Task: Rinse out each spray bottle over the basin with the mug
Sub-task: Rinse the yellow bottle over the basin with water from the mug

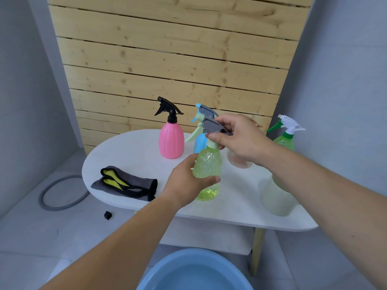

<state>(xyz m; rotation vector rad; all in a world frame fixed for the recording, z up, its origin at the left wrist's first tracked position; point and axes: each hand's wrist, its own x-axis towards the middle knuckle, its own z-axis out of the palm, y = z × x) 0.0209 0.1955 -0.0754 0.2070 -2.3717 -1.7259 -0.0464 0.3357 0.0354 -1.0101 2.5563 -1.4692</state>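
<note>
The left hand point(188, 178) curls round the body of the upright yellow-green spray bottle point(207, 174) on the white table point(129, 155). At 1 o'clock from it, the right hand point(240, 141) pinches the grey spray head point(213, 126). The blue basin point(194, 271) is at 6 o'clock.

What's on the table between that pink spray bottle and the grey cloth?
Nothing. In the head view, only bare white tabletop lies between the pink spray bottle and the grey cloth; they stand apart.
</note>
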